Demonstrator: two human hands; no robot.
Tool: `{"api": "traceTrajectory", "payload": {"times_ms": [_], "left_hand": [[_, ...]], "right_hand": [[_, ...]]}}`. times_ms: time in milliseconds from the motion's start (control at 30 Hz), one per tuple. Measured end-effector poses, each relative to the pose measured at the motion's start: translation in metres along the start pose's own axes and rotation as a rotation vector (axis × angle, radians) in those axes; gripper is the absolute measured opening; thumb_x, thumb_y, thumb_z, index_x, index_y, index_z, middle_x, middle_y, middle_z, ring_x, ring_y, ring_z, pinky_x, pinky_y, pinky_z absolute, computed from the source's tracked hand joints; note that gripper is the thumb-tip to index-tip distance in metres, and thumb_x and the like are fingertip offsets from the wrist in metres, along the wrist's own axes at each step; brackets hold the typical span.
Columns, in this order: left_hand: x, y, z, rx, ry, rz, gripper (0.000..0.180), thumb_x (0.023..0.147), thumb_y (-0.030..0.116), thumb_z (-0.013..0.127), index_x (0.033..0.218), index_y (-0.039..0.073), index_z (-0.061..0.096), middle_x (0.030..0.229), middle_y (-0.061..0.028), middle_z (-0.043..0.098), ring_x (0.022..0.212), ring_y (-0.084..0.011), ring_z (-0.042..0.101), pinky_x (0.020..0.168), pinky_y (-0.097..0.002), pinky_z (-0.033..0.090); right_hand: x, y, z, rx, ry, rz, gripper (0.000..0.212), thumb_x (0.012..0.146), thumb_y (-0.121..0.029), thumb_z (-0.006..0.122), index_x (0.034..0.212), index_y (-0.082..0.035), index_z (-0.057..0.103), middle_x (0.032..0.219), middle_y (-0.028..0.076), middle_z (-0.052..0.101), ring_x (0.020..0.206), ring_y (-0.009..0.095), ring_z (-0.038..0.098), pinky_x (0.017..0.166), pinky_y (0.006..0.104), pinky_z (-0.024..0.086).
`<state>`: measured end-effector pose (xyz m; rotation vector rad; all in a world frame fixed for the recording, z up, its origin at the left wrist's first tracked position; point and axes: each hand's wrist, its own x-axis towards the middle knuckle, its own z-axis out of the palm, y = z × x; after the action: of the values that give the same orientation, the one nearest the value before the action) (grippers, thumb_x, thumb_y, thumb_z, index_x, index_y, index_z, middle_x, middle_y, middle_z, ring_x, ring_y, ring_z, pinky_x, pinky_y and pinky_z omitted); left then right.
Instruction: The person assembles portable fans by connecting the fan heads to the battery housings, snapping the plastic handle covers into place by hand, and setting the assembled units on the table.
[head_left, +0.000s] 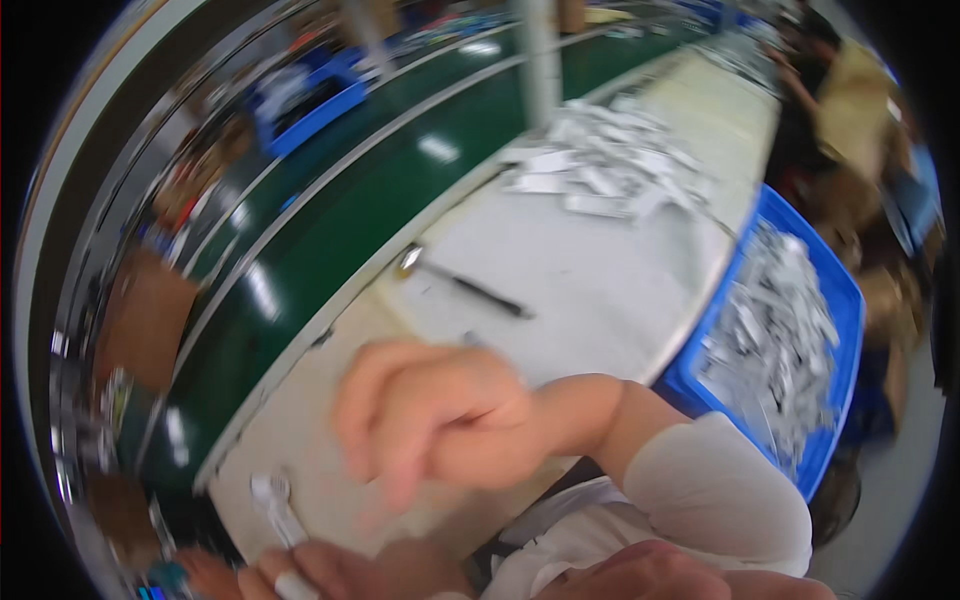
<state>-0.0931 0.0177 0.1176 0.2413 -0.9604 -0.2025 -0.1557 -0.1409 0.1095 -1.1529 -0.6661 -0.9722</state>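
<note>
My left hand (325, 572), low at the picture's lower edge, is closed around a silvery wrench-like piece (283, 515) with a rounded end pointing up and away. Part of that hand is cut off by the edge. My right hand (440, 415) hovers above the near part of the worktable (590, 280), its fingers bent and smeared by motion. I see nothing in it, but the blur keeps me from telling how far it is closed. Just beyond lies a hammer (470, 285) with a dark handle, apart from both hands.
A heap of flat silvery-white pieces (610, 160) lies farther along the table. A blue bin (850, 300) full of similar pieces stands to the right. Along the left runs a green conveyor belt (400, 180), with a post (540, 70) beside it. Another person (810, 70) is at the far right.
</note>
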Motion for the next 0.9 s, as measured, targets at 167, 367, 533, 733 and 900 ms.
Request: {"api": "traceTrajectory", "payload": {"times_ms": [167,367,533,733,900], "left_hand": [[-0.016,-0.009,-0.024,0.032,0.165,-0.318,0.014,0.076,0.012,0.06,0.084,0.005,0.052,0.077,-0.0038,0.052,0.066,-0.0165,0.053,0.054,-0.0268,0.044],[0.002,-0.036,-0.017,-0.289,0.183,-0.652,0.017,0.063,-0.009,0.05,0.077,-0.003,0.058,0.068,-0.0114,0.059,0.064,-0.0173,0.06,0.055,-0.0269,0.049],[0.003,-0.031,-0.007,-0.279,0.253,-0.581,0.01,0.061,-0.008,0.05,0.067,-0.004,0.057,0.073,-0.0103,0.059,0.066,-0.0167,0.058,0.054,-0.0267,0.048],[0.006,-0.039,-0.017,-0.31,0.168,-0.517,0.016,0.06,-0.012,0.045,0.07,-0.007,0.057,0.085,-0.0106,0.054,0.061,-0.017,0.056,0.048,-0.0248,0.048],[0.007,-0.039,-0.018,-0.287,0.235,-0.533,0.006,0.057,-0.006,0.05,0.061,-0.004,0.055,0.074,-0.0088,0.056,0.059,-0.0151,0.053,0.05,-0.0249,0.045]], "right_hand": [[-0.002,0.011,0.012,-0.178,0.172,0.118,0.023,0.077,-0.017,0.063,0.064,-0.016,0.043,0.079,0.003,0.045,0.069,0.017,0.042,0.061,0.0273,0.037],[-0.011,0.027,0.038,-0.424,0.53,0.287,0.068,0.078,-0.048,0.04,0.127,0.0,0.035,0.124,0.025,0.041,0.117,0.039,0.039,0.097,0.0448,0.032],[-0.022,0.034,0.052,-0.356,0.372,0.401,0.071,0.079,-0.049,0.028,0.126,0.004,0.033,0.125,0.024,0.04,0.115,0.038,0.041,0.098,0.0433,0.033],[-0.036,0.044,0.008,0.006,0.5,0.45,0.061,0.08,-0.025,0.04,0.132,0.001,0.021,0.136,0.022,0.024,0.126,0.016,0.029,0.093,0.0243,0.036],[-0.037,0.047,0.002,0.045,0.451,0.451,0.062,0.079,-0.02,0.044,0.132,0.001,0.02,0.132,0.02,0.029,0.113,0.007,0.042,0.084,0.0182,0.04]]}}
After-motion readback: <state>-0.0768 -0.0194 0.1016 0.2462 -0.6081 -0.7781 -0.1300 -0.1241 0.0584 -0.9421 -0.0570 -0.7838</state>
